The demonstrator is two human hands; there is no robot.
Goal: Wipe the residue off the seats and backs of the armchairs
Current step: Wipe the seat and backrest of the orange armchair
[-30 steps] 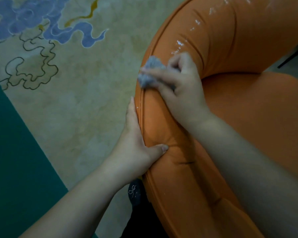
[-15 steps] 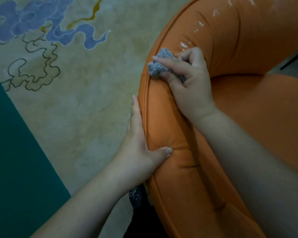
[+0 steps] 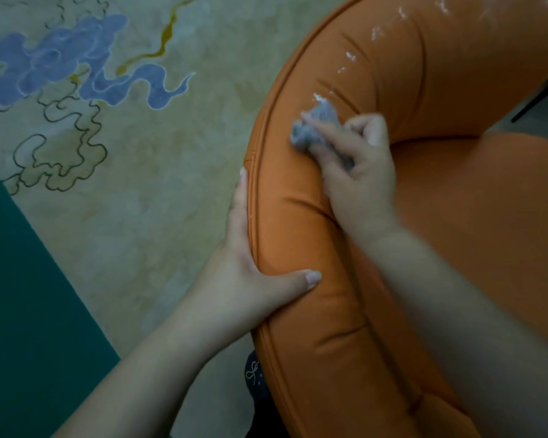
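**Smearing the flecks instead of lifting them**

Wiping along the curved back of the orange armchair (image 3: 440, 99), I have my right hand (image 3: 358, 175) curled around a balled grey cloth (image 3: 317, 131), fingers pinching it and pressing it against the upholstery. My left hand (image 3: 250, 279) braces the outer rim nearer to me, fingers laid flat down the outside and the thumb hooked over the top, gripping the padded edge.

White residue (image 3: 350, 56) sits just beyond my right fingertips and trails on along the back, farther from me. One fleck lies almost touching the far edge of the cloth. The seat (image 3: 487, 232) is off to the right of my right wrist; I can't tell from here whether it carries any marks.

My worries, as guesses:

- The cloth is bunched so small that only a little of it meets the fabric. I could pass between flecks and miss them.
- If the wad is already loaded, pushing it forward may drag residue into a streak, or pack it into the creases beyond my knuckles.
- Those folds and the piped seam beside my left fingers could trap bits a flat stroke skips.
- If my left hand loosens, the chair might shift or turn on the patterned rug (image 3: 124, 184) under my pressure.
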